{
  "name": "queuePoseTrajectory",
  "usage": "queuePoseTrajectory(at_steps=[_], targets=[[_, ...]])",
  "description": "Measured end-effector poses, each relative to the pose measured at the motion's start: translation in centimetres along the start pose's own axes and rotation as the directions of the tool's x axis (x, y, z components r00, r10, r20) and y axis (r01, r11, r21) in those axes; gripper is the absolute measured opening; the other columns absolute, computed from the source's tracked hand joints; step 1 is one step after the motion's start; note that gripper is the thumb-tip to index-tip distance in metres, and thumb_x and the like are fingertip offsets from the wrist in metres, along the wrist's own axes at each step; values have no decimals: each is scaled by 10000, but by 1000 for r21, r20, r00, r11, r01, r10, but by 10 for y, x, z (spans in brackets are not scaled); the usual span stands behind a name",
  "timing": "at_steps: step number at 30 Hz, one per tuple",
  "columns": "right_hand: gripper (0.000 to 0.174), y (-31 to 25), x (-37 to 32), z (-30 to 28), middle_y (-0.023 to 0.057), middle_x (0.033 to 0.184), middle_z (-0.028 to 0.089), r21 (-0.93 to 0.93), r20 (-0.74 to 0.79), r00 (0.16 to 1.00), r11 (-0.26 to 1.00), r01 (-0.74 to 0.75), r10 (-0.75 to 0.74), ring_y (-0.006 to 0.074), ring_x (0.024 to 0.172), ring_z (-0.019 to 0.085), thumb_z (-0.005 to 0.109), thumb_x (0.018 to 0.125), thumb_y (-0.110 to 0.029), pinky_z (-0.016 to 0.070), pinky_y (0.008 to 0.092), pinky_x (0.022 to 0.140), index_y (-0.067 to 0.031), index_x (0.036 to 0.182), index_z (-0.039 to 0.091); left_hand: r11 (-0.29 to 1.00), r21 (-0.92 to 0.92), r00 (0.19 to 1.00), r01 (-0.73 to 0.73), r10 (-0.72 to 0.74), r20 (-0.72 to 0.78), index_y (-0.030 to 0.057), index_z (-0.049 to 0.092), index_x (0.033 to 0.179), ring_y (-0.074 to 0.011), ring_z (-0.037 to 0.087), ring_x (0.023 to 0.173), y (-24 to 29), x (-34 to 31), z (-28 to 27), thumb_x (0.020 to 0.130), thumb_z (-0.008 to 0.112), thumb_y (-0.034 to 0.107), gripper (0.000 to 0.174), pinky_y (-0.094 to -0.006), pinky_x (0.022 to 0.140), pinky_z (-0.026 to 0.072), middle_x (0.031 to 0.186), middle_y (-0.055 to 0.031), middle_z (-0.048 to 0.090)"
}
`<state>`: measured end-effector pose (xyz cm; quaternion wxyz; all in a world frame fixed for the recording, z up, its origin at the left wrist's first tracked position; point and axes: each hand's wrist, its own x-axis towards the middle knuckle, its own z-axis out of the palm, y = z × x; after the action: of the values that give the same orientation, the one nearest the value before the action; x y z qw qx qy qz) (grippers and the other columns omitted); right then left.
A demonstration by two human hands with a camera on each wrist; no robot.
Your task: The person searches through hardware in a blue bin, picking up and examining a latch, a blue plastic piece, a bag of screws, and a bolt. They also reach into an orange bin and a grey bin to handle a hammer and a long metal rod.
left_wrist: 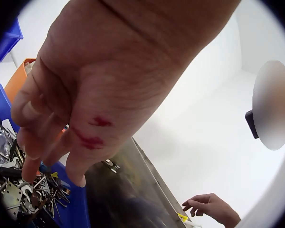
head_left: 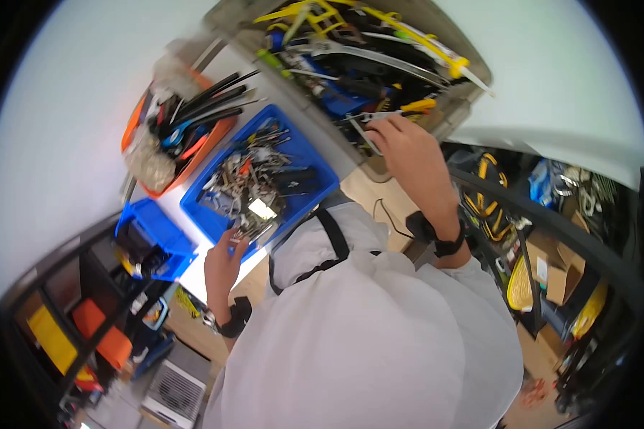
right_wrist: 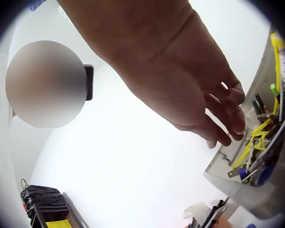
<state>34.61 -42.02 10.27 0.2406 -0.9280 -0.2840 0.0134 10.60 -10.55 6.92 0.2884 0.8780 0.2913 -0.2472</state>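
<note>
My left hand (head_left: 222, 270) is at the near edge of the blue tray (head_left: 313, 152), fingers loosely bent and pointing at the small metal parts (head_left: 254, 175) inside. In the left wrist view nothing shows between those fingers (left_wrist: 76, 173). A bright reflective piece (head_left: 262, 209) lies among the parts just beyond them. Over the near side of the grey bin (head_left: 300, 100) is my right hand (head_left: 413, 154), its fingers relaxed and beside a silver metal tool (head_left: 365, 136). The right wrist view shows this hand (right_wrist: 199, 102) with gaps between the fingers and nothing gripped.
Yellow-framed tools (head_left: 325, 20) and other hand tools fill the grey bin. An orange bin (head_left: 218, 136) with black rods stands left of the tray, near a smaller blue bin (head_left: 166, 222). Dark shelf rails (head_left: 551, 229) run along the right, with a cardboard box (head_left: 554, 268) below.
</note>
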Motion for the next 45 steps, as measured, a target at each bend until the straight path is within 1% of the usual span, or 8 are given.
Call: queuePoseTrajectory(at_steps=[10,15,20,27,36,38,42,45], targets=[[165,-83,9,21,90,894,671,101,140,969,976,191,-204,307,782,658,685,906,-188,525,385,670,-54,1001,667,995,-16,993,94,-95,-69,130,642,1214,-339,697,718,-56,-24,-2,940,659,395,382,-431,642,522,889,-107,750],[201,-81,36,121,131,843,701,14,152,984,995,95,-96,354,802,682,687,899,-228,536,433,688,-62,1013,679,986,-61,982,155,-160,-103,119,649,1222,-326,702,714,-86,-42,2,937,661,419,414,-423,643,525,895,-91,756],[203,-55,49,233,208,894,709,-3,385,918,995,100,-91,382,868,692,742,828,-175,551,473,734,-29,961,698,980,-85,971,183,-193,-142,124,646,1228,-334,705,812,-108,-60,9,935,659,427,422,-430,710,532,913,-95,755],[222,-37,45,297,223,890,712,-83,403,915,994,74,-34,404,880,700,782,764,-138,559,489,754,-4,922,702,960,-177,956,218,-246,-158,122,647,1224,-328,702,817,-132,-78,18,934,663,415,413,-427,719,526,908,-104,751],[236,-14,34,339,218,962,681,-191,387,922,976,108,-26,405,939,679,788,765,-178,535,515,786,-4,875,671,922,-305,916,238,-317,-244,98,658,1220,-248,637,589,-160,-93,9,933,681,370,396,-377,595,474,824,-106,735],[91,-10,27,339,176,863,655,-141,269,949,968,209,-165,409,818,667,658,864,-123,506,539,676,-34,873,638,922,-315,918,225,-309,-250,93,659,1221,-221,613,560,-159,-92,6,935,680,363,394,-361,571,458,822,-103,735],[207,-21,38,312,187,946,698,-158,376,924,977,141,-72,359,847,701,778,804,-199,534,474,722,-30,884,690,903,-394,929,168,-279,-244,79,667,1217,-144,529,484,-142,-90,-8,939,680,328,373,-313,507,397,822,-100,739],[159,-51,56,252,151,865,720,213,560,826,975,-67,-66,255,621,681,768,841,-175,524,382,585,-42,922,733,902,-415,948,117,-226,-225,76,672,1210,-116,496,469,-133,-81,-14,941,680,298,349,-296,491,369,830,-106,743]])
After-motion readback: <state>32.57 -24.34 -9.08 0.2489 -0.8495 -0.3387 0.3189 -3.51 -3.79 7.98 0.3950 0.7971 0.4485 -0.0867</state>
